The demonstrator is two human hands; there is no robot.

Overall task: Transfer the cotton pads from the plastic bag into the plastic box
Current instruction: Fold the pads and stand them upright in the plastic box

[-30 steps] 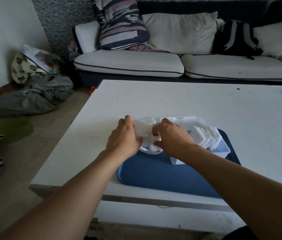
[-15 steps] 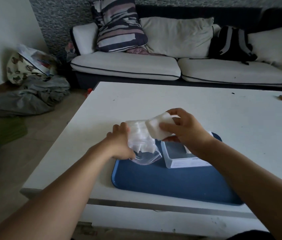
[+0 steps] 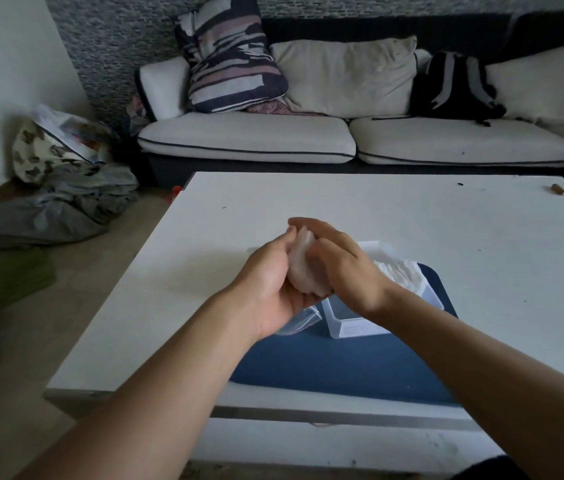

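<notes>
left hand (image 3: 273, 285): fingers curled, cupping stack of cotton pads (image 3: 303, 268) at frame centre
right hand (image 3: 346, 271): fingers closed over same stack
plastic box (image 3: 350, 323): just below hands, on blue tray (image 3: 343, 368)
plastic bag (image 3: 303, 318): beneath left hand

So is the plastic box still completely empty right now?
No, a row of white cotton pads already stands in the far end of the plastic box on the blue tray.
</notes>
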